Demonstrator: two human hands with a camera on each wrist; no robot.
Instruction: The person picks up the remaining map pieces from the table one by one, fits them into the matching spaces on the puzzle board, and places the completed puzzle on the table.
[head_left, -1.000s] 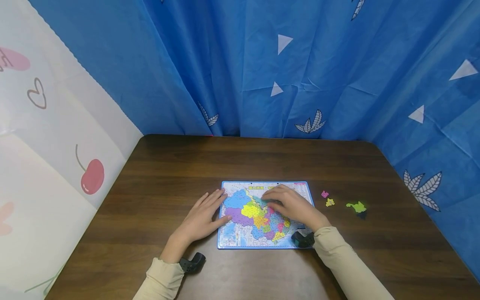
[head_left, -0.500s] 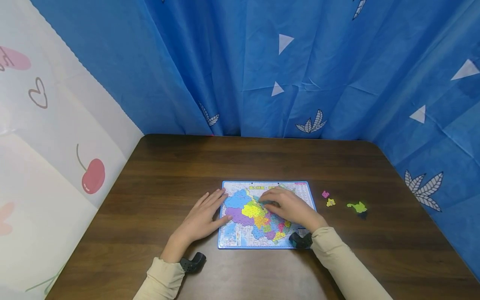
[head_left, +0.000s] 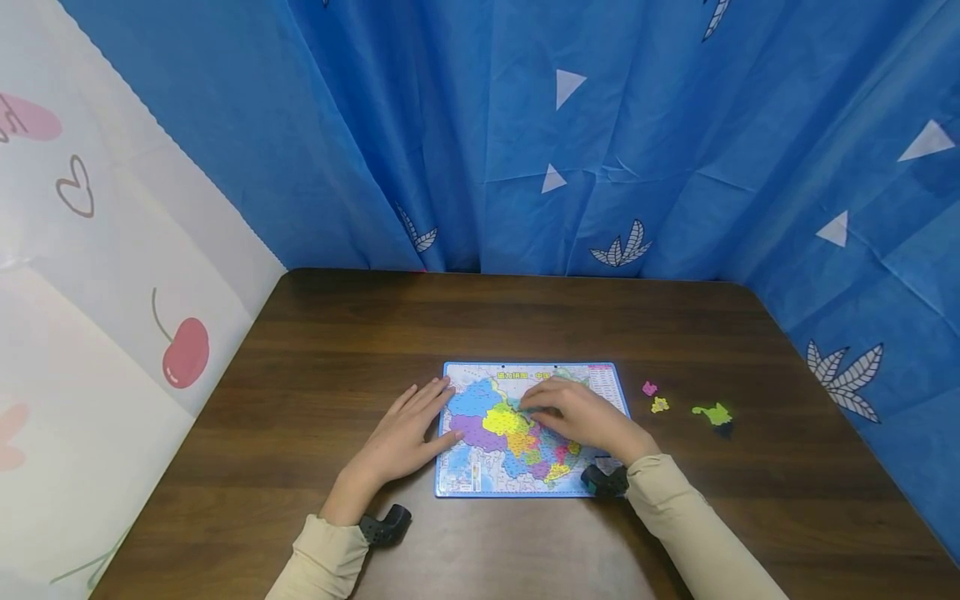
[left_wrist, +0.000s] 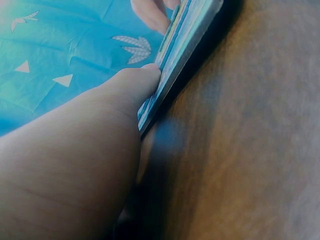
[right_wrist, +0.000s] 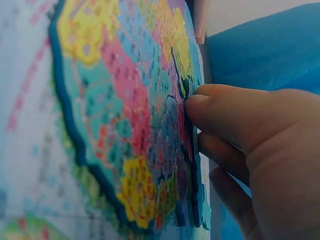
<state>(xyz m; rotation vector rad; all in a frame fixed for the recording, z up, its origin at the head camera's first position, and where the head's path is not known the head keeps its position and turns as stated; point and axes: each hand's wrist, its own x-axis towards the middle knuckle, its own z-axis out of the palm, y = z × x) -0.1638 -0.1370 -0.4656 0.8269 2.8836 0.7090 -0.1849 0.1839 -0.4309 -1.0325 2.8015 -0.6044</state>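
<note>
A blue-edged map puzzle board (head_left: 453,479), with several coloured pieces fitted in it, lies on the table. My left hand (head_left: 405,433) rests at its left edge, fingers spread and the thumb over the border. In the left wrist view, the thumb (left_wrist: 147,75) touches the board's edge. My right hand (head_left: 581,414) is over the upper middle of the map, thumb and fingers bent together. In the right wrist view they pinch a thin teal puzzle piece (right_wrist: 205,218) close against the board, right of the yellow piece (head_left: 498,419). The hand hides most of it.
Right of the board lie a small pink piece (head_left: 649,388), a small yellow piece (head_left: 659,405) and a larger green piece (head_left: 712,413) with a dark patch at its lower edge. A blue curtain (head_left: 517,225) hangs behind the wooden table (head_left: 352,325).
My right hand has shifted slightly left over the map, its fingertips nearer the yellow piece. The left hand and the loose pieces have stayed put.
</note>
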